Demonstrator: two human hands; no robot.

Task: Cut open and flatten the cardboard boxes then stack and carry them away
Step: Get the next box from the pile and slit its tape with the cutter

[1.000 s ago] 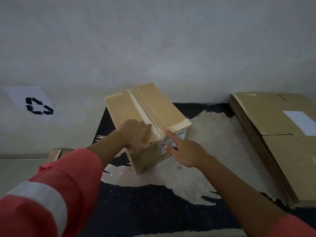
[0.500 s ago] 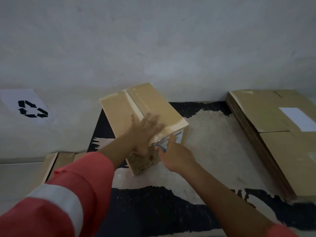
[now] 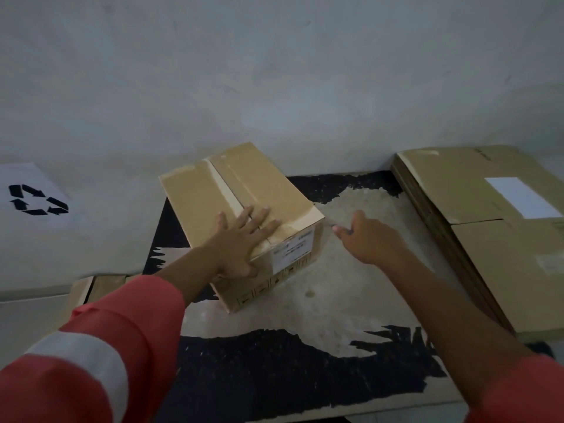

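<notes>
Under left hand [image 3: 241,242], box [image 3: 201,206] lengthwise toward far-left

Left sleeve [image 3: 122,331] and right sleeve [image 3: 518,392], both coral-red
Each ends well behind the fingers [image 3: 259,219]; a wide pale grey reflective band [image 3: 82,361] crosses the left one, farther again from the fingers; the left cuff [image 3: 168,300] is loose and creased.

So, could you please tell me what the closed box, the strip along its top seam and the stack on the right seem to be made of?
Box: brown cardboard, matte, with folded flaps and printed marks.
Tape: probably plastic packing tape, tan; it shows a slight sheen.
Stack: flattened cardboard sheets, matte brown; layered edges show on its left side.
</notes>
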